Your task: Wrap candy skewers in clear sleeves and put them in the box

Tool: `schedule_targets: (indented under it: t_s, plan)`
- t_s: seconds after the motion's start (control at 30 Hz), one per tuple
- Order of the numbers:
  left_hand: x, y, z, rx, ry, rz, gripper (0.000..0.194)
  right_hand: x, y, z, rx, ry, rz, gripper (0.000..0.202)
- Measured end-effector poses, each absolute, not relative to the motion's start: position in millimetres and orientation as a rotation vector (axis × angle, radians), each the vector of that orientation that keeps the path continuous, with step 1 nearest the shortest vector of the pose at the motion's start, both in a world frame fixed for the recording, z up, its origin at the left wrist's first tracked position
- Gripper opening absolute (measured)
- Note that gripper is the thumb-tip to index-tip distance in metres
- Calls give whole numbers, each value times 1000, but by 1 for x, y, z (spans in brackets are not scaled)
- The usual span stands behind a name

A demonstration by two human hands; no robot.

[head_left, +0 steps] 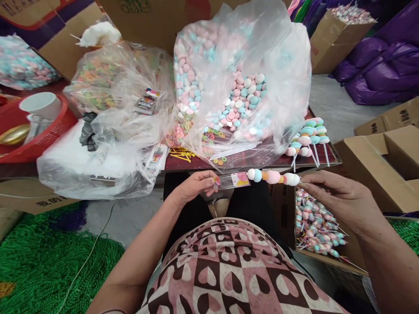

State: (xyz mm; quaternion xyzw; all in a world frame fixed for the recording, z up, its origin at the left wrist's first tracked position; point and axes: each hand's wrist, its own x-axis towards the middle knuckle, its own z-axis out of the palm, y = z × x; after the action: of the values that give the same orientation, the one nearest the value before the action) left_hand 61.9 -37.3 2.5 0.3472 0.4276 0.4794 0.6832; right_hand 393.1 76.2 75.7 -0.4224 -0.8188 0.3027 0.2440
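My left hand pinches the end of a clear printed wrapper just past the table's front edge. My right hand grips the stick end of a candy skewer, strung with white, blue, pink and orange pieces. The skewer lies level, and its left tip meets the wrapper's right end. Whether the tip is inside the wrapper I cannot tell. Several unwrapped candy skewers lie stacked at the table's right corner. Beyond the hands stands a large open plastic bag of pink, white and blue candies.
A bag of ring candies and a red basket are on the left. A cardboard box of wrapped skewers sits below my right hand. Another open carton is at the right, with green strands on the floor at left.
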Motion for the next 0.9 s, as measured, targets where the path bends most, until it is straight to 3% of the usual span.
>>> schedule_targets:
  t_s: [0.33,0.9]
  plan:
    - [62,-34,1,812,953,1051,41,396,78,72,-903,-2303,727,3]
    - [60,-37,2,901,1050,940,38,393,76,65,-882,-2410,698,15]
